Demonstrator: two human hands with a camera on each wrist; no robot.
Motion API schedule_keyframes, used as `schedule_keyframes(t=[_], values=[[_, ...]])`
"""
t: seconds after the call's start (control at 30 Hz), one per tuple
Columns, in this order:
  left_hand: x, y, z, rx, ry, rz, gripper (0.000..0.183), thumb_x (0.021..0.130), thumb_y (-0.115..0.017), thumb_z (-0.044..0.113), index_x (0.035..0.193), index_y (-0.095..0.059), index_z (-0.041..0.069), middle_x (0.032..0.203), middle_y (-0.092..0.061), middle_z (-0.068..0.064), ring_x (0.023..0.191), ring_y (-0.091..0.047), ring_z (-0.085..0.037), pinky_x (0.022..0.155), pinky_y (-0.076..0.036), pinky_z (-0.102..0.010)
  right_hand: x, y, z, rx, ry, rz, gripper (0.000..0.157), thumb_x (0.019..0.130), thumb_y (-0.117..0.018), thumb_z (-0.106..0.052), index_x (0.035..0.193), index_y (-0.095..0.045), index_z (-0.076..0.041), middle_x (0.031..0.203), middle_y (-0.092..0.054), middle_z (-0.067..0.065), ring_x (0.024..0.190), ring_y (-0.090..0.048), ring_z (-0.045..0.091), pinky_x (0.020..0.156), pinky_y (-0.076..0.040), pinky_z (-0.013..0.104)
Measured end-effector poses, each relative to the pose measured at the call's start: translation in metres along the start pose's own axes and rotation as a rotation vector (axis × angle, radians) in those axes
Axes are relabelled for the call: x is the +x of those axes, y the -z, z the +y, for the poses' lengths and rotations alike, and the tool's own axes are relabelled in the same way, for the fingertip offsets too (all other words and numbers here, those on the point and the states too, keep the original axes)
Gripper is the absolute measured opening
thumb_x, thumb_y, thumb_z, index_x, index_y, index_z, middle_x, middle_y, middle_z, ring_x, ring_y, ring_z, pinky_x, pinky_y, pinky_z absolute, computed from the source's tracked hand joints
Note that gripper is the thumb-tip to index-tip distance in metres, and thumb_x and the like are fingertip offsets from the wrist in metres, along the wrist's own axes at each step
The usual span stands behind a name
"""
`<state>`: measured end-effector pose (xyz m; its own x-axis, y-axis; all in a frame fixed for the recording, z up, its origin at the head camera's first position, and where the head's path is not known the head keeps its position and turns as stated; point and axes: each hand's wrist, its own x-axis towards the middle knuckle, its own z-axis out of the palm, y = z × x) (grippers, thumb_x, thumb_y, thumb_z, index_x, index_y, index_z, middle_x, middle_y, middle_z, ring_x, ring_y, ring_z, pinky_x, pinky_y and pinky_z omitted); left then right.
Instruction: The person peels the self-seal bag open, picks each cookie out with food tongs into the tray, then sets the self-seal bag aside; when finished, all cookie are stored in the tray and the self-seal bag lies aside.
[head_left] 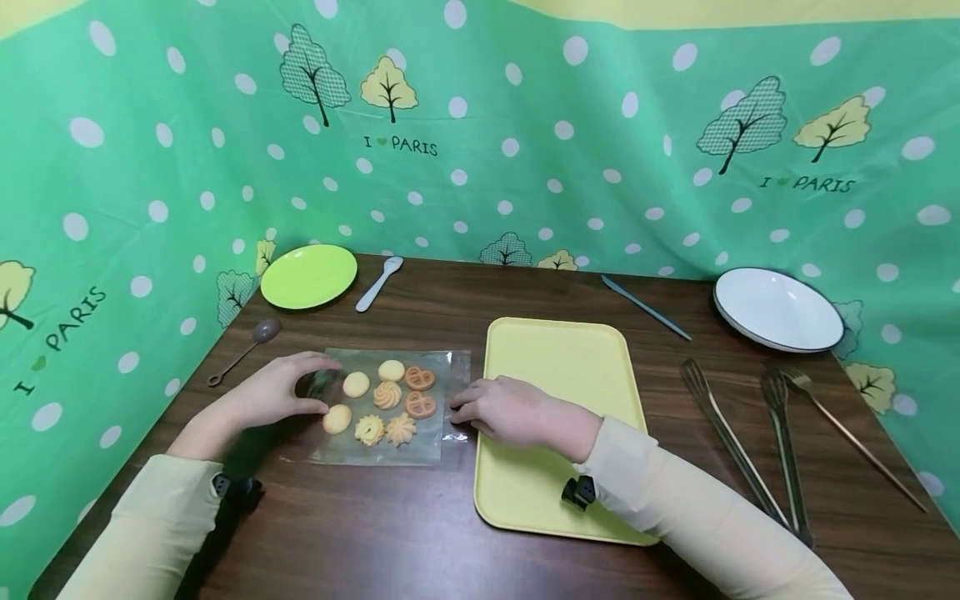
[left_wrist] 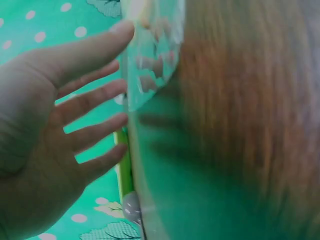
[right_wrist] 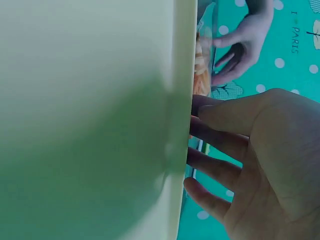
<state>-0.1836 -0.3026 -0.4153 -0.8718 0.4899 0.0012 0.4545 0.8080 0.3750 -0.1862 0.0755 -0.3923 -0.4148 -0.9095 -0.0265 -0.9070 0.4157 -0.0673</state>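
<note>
Cookie bag [head_left: 431, 442] just left of the tray [head_left: 555, 358], both on the counter [head_left: 337, 533]
Plate's [head_left: 309, 277] back left, spoon [head_left: 379, 284] to its right, knife [head_left: 647, 308] off the tray's back right corner, dish [head_left: 780, 308] behind the fork [head_left: 858, 437].

Behind the worktop [head_left: 337, 533] and along its left and right sides hangs a green cloth [head_left: 532, 100] with white dots, printed trees [head_left: 315, 71] and "I PARIS" lettering. High above the worktop's back edge runs a yellow band [head_left: 720, 12]. The worktop is dark brown wood grain, softly shiny towards its front.
</note>
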Motion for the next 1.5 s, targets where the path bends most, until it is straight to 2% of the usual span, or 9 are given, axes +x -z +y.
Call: schedule_keyframes(t=[0.17, 0.33, 0.6, 0.7, 0.87, 0.97, 1.2, 1.4, 1.5], values=[[0.003, -0.005, -0.011, 0.018, -0.018, 0.039, 0.055, 0.071, -0.082, 0.028, 0.121, -0.065, 0.016, 0.126, -0.056, -0.009, 0.119, -0.051, -0.032, 0.094, -0.041, -0.052, -0.001, 0.0, 0.0, 0.043, -0.012, 0.003, 0.027, 0.093, -0.055, -0.013, 0.117, -0.068, -0.018, 0.127, -0.061, 0.001, 0.119, -0.055, 0.019, 0.092, -0.047, 0.039], [0.004, -0.009, -0.012, -0.017, -0.032, 0.088, 0.045, 0.068, -0.083, 0.029, 0.111, -0.071, 0.019, 0.118, -0.06, -0.005, 0.11, -0.056, -0.027, 0.089, -0.045, -0.046, -0.002, -0.001, 0.001, 0.077, -0.017, 0.019, 0.027, 0.094, -0.054, -0.011, 0.116, -0.069, -0.018, 0.125, -0.062, 0.001, 0.119, -0.056, 0.019, 0.094, -0.046, 0.039], [0.007, -0.011, -0.005, -0.059, 0.08, 0.161, 0.026, 0.071, -0.083, 0.02, 0.096, -0.075, 0.024, 0.09, -0.066, 0.007, 0.084, -0.059, -0.013, 0.072, -0.047, -0.031, 0.0, -0.003, 0.003, 0.086, -0.019, 0.028, 0.028, 0.094, -0.053, -0.011, 0.115, -0.069, -0.019, 0.125, -0.063, 0.0, 0.118, -0.056, 0.018, 0.092, -0.047, 0.039], [0.008, -0.011, -0.003, -0.083, 0.097, 0.162, 0.025, 0.072, -0.083, 0.019, 0.095, -0.074, 0.023, 0.086, -0.066, 0.009, 0.079, -0.058, -0.01, 0.069, -0.046, -0.028, 0.0, -0.004, 0.003, 0.085, -0.01, 0.03, 0.027, 0.094, -0.053, -0.01, 0.114, -0.07, -0.018, 0.124, -0.063, 0.0, 0.117, -0.057, 0.018, 0.093, -0.047, 0.038], [0.009, -0.012, -0.003, -0.106, 0.098, 0.12, 0.023, 0.072, -0.082, 0.019, 0.093, -0.072, 0.021, 0.077, -0.063, 0.012, 0.074, -0.058, -0.006, 0.068, -0.046, -0.027, 0.001, -0.006, 0.004, 0.087, -0.01, 0.026, 0.026, 0.094, -0.054, -0.011, 0.114, -0.07, -0.017, 0.125, -0.062, 0.001, 0.117, -0.057, 0.019, 0.095, -0.046, 0.037], [0.009, -0.013, -0.005, -0.106, 0.084, 0.113, 0.026, 0.072, -0.082, 0.019, 0.096, -0.072, 0.021, 0.079, -0.063, 0.011, 0.074, -0.057, -0.007, 0.068, -0.046, -0.027, 0.0, -0.006, 0.004, 0.093, -0.019, 0.024, 0.026, 0.094, -0.055, -0.012, 0.114, -0.07, -0.018, 0.125, -0.062, 0.001, 0.117, -0.056, 0.019, 0.095, -0.046, 0.038], [0.006, -0.015, -0.006, -0.078, 0.063, 0.123, 0.038, 0.07, -0.083, 0.023, 0.106, -0.073, 0.02, 0.102, -0.06, 0.002, 0.082, -0.056, -0.013, 0.068, -0.046, -0.028, -0.001, -0.007, 0.004, 0.101, -0.034, 0.009, 0.026, 0.094, -0.056, -0.014, 0.115, -0.069, -0.019, 0.128, -0.061, 0.001, 0.12, -0.055, 0.019, 0.095, -0.045, 0.04], [0.007, -0.019, -0.001, -0.11, 0.028, 0.192, 0.022, 0.072, -0.081, 0.018, 0.093, -0.077, 0.023, 0.091, -0.066, 0.01, 0.083, -0.062, -0.009, 0.07, -0.049, -0.029, -0.001, -0.006, 0.005, 0.116, -0.042, 0.005, 0.026, 0.093, -0.056, -0.012, 0.115, -0.069, -0.018, 0.127, -0.061, 0.001, 0.119, -0.055, 0.019, 0.095, -0.045, 0.039], [0.007, -0.019, 0.001, -0.072, 0.005, 0.223, 0.014, 0.074, -0.079, 0.016, 0.085, -0.076, 0.025, 0.084, -0.067, 0.014, 0.079, -0.064, -0.006, 0.069, -0.05, -0.029, -0.001, -0.007, 0.004, 0.119, -0.047, 0.006, 0.026, 0.092, -0.056, -0.012, 0.115, -0.069, -0.018, 0.127, -0.061, 0.0, 0.118, -0.055, 0.019, 0.095, -0.045, 0.039]])
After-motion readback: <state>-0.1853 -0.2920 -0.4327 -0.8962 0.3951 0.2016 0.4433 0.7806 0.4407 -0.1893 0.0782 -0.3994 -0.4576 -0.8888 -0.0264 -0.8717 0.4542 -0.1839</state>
